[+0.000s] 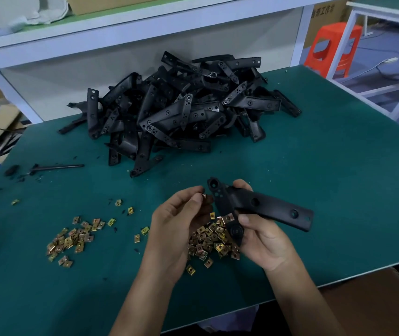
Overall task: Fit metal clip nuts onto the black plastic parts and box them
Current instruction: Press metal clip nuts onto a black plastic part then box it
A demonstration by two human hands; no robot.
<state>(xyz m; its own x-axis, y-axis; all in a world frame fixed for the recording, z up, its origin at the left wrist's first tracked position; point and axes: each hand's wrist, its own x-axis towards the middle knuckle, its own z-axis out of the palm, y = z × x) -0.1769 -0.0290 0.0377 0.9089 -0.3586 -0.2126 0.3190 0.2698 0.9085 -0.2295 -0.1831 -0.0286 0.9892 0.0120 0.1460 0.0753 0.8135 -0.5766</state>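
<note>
While both hands work just above the front of the green surface (339,170), a cardboard box (372,301) sits nearest, below its edge; contents not visible.

Left grip (181,214): fingertips pressed together on one clip nut (203,196), held up close to the holed end of the part.
Right grip (264,238): thumb and fingers curled round a black plastic part (266,207) near its bend, long arm pointing right and clear of the surface.

Handling, by judgement: the nut is tiny, light, stiff plated metal, likely slick with keen edges. Pinch its flat faces and leave the open mouth free to slide on. The part looks rigid, light moulded plastic with a matt finish, so it should not slip. Holding it close to the end being fitted, as now, should brace it against the push. A grasp out on the long arm would let it lever.

Beneath the hands: a loose pile of nuts (208,241). Further left, a second scatter (72,238).
Beyond, left: a dark rod (58,167) among black crumbs.
Far: a heap of unfitted parts (181,112) against the back panel, under a white shelf (121,32).
</note>
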